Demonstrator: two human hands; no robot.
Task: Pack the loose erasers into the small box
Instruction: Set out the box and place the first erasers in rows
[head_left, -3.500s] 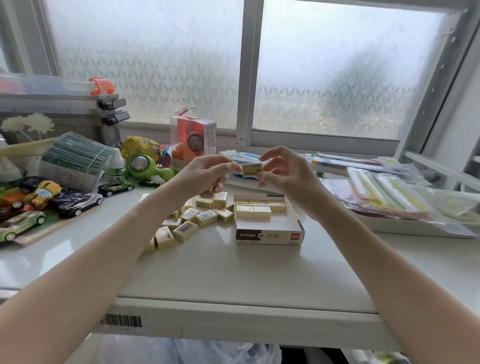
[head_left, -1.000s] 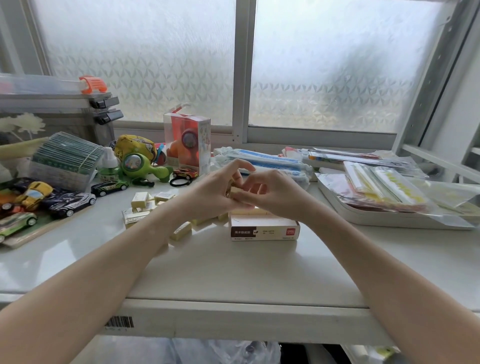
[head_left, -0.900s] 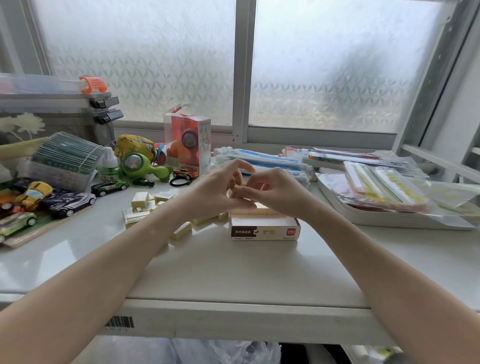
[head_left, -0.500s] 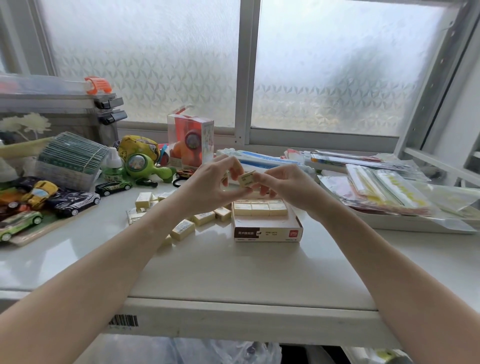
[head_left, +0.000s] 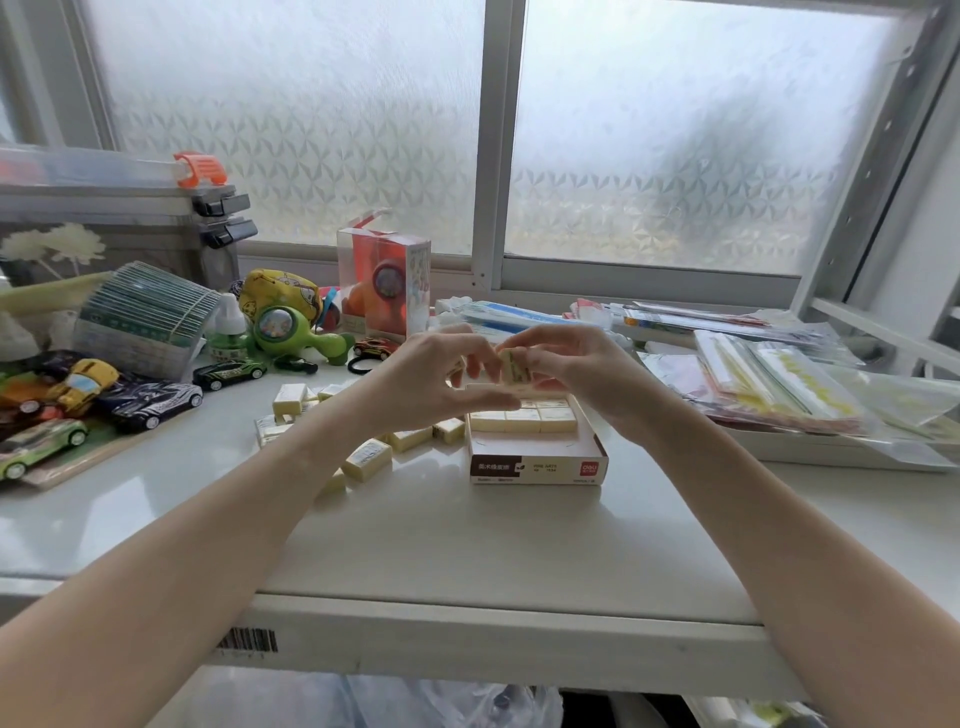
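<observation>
Eraser pinched over the half-filled box

Window (head_left: 675, 130) of frosted, patterned glass fills the back of the view. Below it the pale table (head_left: 441, 535) runs the full width, with a barcode sticker (head_left: 248, 640) on its front edge. On the right side of the table lies a white tray (head_left: 831, 447) heaped with packets in clear plastic sleeves. On the left sit a stack of green-edged cards (head_left: 143, 319), several toy cars (head_left: 150, 402), a green and yellow toy (head_left: 288, 327) and an orange boxed toy (head_left: 384, 286) standing upright near the window frame.

Both forearms reach in from the bottom corners and meet above the middle of the table. The small box (head_left: 537, 454) lies open, just below the hands, with a row of three erasers (head_left: 522, 418) across its middle and more behind them, partly hidden by the hands; the near part of its floor is bare. Loose erasers (head_left: 369, 458) are scattered on the table just left of the box, some reaching back towards the toy cars.

The right hand (head_left: 576, 376) has its fingers curled and pinches a single eraser (head_left: 511, 368), held tilted in the air above the far end of the box. The left hand (head_left: 434, 382) is close against it, fingers bent, fingertips touching or almost touching the same eraser; whether it truly grips it cannot be told. A small pale piece shows under its fingers, too hidden to make out.
</observation>
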